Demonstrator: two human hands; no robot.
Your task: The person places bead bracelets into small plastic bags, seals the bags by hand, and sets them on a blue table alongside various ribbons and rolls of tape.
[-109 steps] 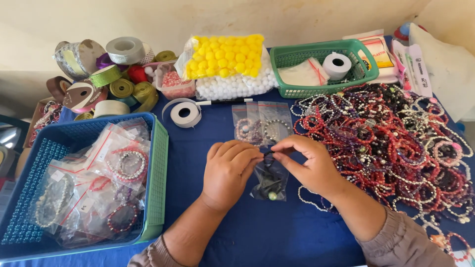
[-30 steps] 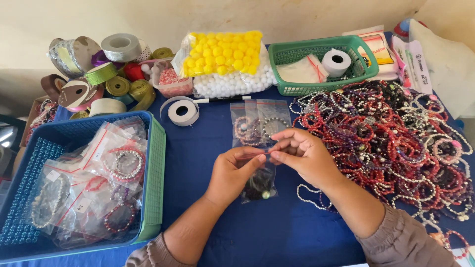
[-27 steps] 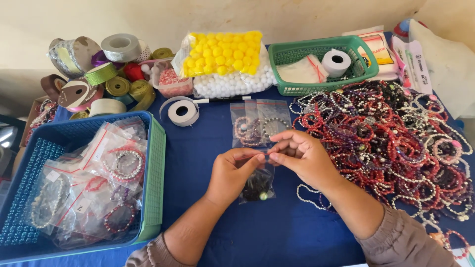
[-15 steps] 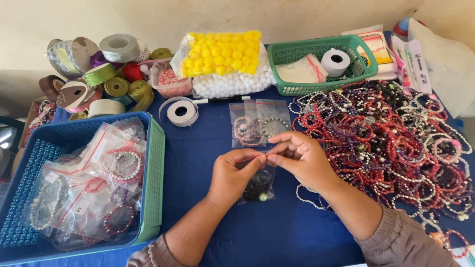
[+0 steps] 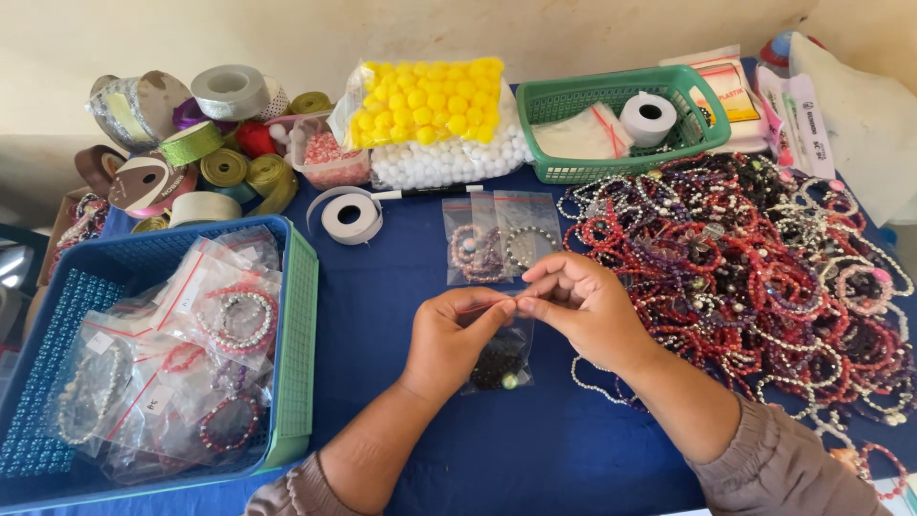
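Note:
Both hands meet over the blue tablecloth at the middle of the table. My left hand and my right hand pinch the top edge of a small clear zip bag that holds a dark beaded bracelet with one pale bead. The bag hangs just above the cloth, partly hidden by my left fingers. Just beyond my hands lie two clear bags with bracelets, flat on the cloth.
A blue basket at left holds several bagged bracelets. A big heap of loose beaded bracelets covers the right. At the back: ribbon rolls, a tape roll, a bag of yellow and white balls, a green basket.
The bag was lifted off the cloth, and my fingers have slid along its top edge and come together at its middle. The other things have not moved.

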